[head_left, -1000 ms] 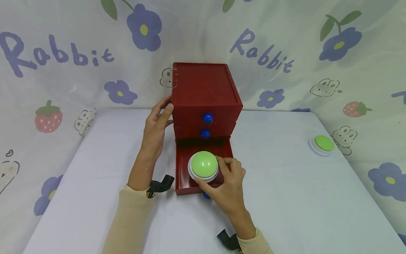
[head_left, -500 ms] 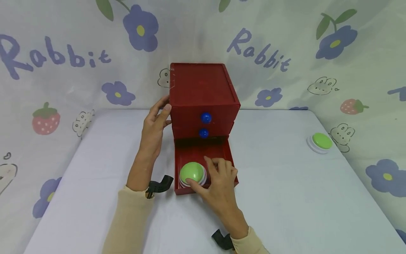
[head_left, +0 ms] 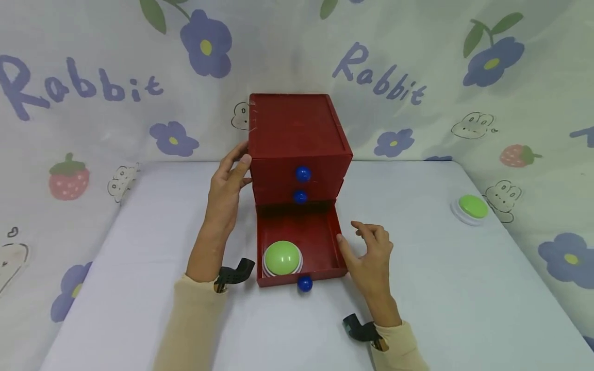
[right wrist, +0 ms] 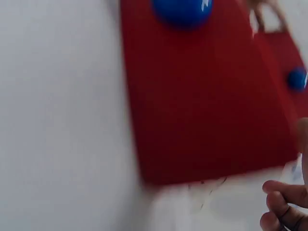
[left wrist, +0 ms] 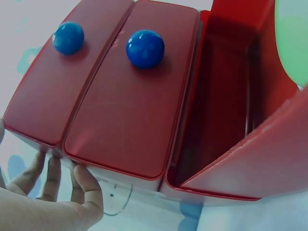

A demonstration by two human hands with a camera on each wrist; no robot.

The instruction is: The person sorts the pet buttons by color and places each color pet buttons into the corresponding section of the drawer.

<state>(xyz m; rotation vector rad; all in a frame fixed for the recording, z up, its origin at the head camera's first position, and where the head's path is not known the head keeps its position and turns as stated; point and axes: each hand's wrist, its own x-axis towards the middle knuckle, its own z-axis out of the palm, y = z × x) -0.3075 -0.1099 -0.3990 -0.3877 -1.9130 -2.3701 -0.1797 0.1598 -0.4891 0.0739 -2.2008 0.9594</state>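
Note:
A red drawer cabinet [head_left: 297, 126] with blue ball knobs stands mid-table, its bottom drawer [head_left: 320, 247] pulled out. In that drawer's front left corner lies a push button [head_left: 282, 257] with a green dome and white base. My left hand [head_left: 225, 190] rests against the cabinet's left side; the left wrist view shows its fingers [left wrist: 86, 185] touching the side by the upper drawers. Just right of the open drawer is my right hand [head_left: 371, 257], holding nothing, thumb close to the drawer's right wall, fingers bent loosely. The right wrist view is blurred.
A second green and white push button [head_left: 471, 208] lies at the table's right edge. Behind the white table [head_left: 431, 288] hangs a printed cloth [head_left: 297, 46] with flowers and rabbits. A blue knob [head_left: 304, 284] juts from the open drawer's front.
The push button went down into the drawer's front left corner, and my right hand let go of it and moved right, out of the drawer. My left hand stayed on the cabinet.

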